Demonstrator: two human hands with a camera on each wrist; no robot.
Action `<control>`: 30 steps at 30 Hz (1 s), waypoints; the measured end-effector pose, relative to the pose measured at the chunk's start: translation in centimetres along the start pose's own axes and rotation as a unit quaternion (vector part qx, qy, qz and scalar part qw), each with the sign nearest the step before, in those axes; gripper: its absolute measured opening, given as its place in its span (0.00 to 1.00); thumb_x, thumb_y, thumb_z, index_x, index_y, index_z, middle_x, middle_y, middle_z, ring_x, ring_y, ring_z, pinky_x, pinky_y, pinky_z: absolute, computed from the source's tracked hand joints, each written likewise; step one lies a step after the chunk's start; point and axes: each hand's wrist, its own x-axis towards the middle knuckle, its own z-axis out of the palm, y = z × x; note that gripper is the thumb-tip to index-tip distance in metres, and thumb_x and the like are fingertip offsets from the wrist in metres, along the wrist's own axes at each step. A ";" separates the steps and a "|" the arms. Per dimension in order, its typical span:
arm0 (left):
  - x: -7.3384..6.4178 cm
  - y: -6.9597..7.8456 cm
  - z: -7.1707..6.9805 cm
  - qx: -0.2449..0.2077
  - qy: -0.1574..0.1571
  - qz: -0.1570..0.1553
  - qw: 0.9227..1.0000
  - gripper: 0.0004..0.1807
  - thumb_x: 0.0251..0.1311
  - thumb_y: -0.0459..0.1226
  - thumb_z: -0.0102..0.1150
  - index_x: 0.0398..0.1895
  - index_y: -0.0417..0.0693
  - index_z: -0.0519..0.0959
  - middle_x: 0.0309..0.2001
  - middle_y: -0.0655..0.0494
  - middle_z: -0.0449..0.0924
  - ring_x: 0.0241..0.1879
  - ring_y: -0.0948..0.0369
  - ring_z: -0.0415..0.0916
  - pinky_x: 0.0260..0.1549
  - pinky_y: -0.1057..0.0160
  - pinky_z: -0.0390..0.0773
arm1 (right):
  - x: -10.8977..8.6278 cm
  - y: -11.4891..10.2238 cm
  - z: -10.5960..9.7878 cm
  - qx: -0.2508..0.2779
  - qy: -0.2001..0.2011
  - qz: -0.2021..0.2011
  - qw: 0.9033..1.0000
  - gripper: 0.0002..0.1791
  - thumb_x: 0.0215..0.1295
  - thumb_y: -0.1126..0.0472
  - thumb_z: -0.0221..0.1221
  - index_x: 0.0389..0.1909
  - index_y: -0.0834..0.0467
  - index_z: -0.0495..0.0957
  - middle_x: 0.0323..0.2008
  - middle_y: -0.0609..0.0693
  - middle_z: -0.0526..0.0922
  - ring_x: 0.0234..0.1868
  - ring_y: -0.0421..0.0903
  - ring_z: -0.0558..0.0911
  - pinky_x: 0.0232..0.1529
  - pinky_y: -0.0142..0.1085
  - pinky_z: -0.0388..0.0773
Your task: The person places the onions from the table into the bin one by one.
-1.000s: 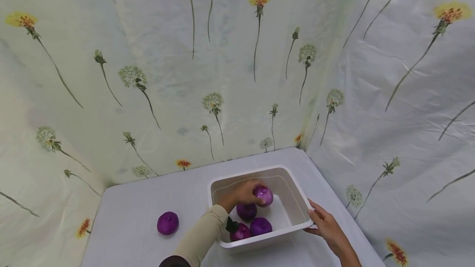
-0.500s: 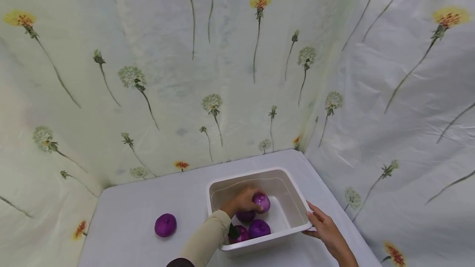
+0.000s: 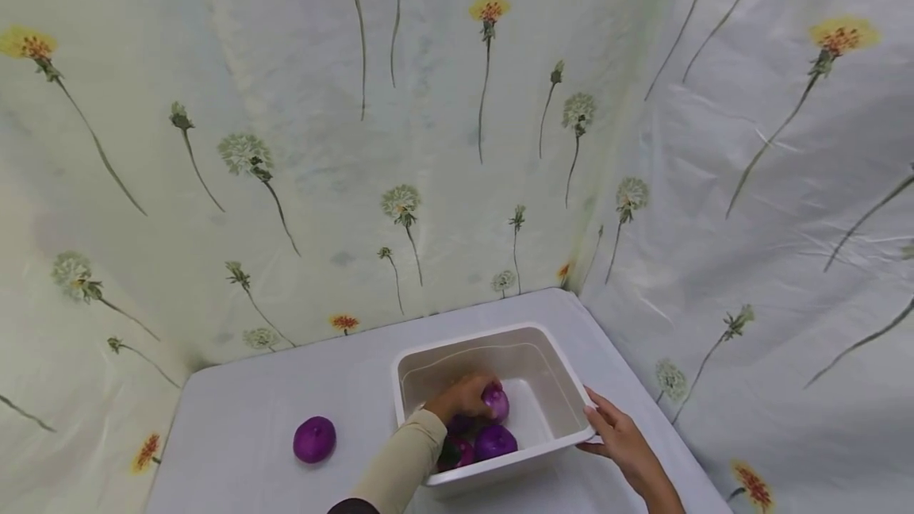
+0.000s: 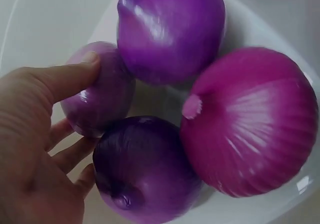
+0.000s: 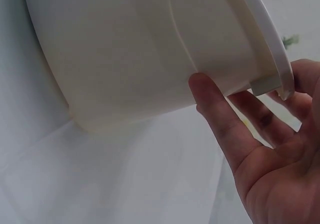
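My left hand (image 3: 466,397) is inside a white plastic bin (image 3: 464,343), with thumb and fingers round a light purple onion (image 4: 97,96). That onion touches a violet onion (image 4: 172,31) and a dark purple onion (image 4: 147,169). A magenta onion (image 4: 250,124) with a pale stub lies against the far side of this cluster in the left wrist view. At the bin's right corner, my right hand (image 3: 624,443) grips the rim; in the right wrist view a fingertip presses the bin's outer wall (image 5: 125,59).
One more purple onion (image 3: 314,440) lies alone on the white-covered table (image 3: 236,411), left of the bin. Flower-printed sheeting (image 3: 307,141) hangs behind the table and along both sides.
My left hand has lowered the light purple onion and brought it nearer the other onions in the bin. The right hand keeps its grip on the rim. The view has shifted slightly.
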 end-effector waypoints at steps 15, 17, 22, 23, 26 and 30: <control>-1.8 -0.2 -0.3 -0.029 -0.004 -0.033 0.999 0.31 0.50 0.35 0.73 0.59 0.41 0.73 0.54 0.44 0.78 0.54 0.53 0.75 0.57 0.62 0.74 | 0.1 0.5 1.0 -0.007 -0.012 0.006 1.000 0.32 0.77 0.51 0.51 0.77 0.55 0.57 0.69 0.71 0.66 0.52 0.56 0.83 0.44 0.48 0.86; -1.6 0.1 -1.0 -0.028 0.008 -0.026 0.999 0.33 0.51 0.36 0.73 0.61 0.39 0.73 0.56 0.42 0.77 0.57 0.52 0.74 0.60 0.61 0.73 | 0.0 0.3 0.7 -0.006 -0.014 0.003 1.000 0.33 0.77 0.50 0.51 0.77 0.55 0.57 0.69 0.71 0.66 0.53 0.56 0.83 0.44 0.48 0.86; -1.6 1.0 -4.0 0.021 0.036 0.006 0.999 0.29 0.57 0.38 0.70 0.61 0.39 0.74 0.57 0.44 0.77 0.59 0.52 0.74 0.61 0.59 0.73 | 0.2 -0.1 -0.2 -0.004 -0.018 -0.009 1.000 0.34 0.77 0.47 0.51 0.78 0.54 0.56 0.70 0.71 0.64 0.55 0.56 0.81 0.45 0.47 0.85; -1.9 1.0 -4.7 0.023 0.040 0.012 0.999 0.28 0.59 0.38 0.69 0.62 0.39 0.74 0.57 0.44 0.77 0.60 0.51 0.73 0.62 0.58 0.73 | 0.3 -0.2 -0.3 -0.006 -0.019 -0.009 1.000 0.35 0.77 0.46 0.51 0.78 0.54 0.55 0.70 0.71 0.64 0.55 0.56 0.81 0.46 0.47 0.85; -3.1 0.9 -7.0 0.002 0.055 0.027 0.998 0.27 0.63 0.38 0.65 0.63 0.39 0.72 0.61 0.43 0.74 0.64 0.49 0.69 0.65 0.53 0.70 | 0.4 -0.2 -0.3 -0.009 -0.022 -0.006 1.000 0.35 0.77 0.45 0.50 0.78 0.53 0.54 0.70 0.71 0.63 0.56 0.55 0.81 0.46 0.46 0.85; -5.9 0.1 -9.4 -0.047 0.099 0.034 0.993 0.26 0.63 0.37 0.65 0.63 0.39 0.73 0.63 0.41 0.73 0.67 0.46 0.66 0.65 0.46 0.69 | 0.4 -0.1 -0.2 -0.014 -0.030 -0.003 0.999 0.36 0.76 0.43 0.49 0.79 0.53 0.53 0.70 0.70 0.63 0.56 0.54 0.81 0.47 0.45 0.85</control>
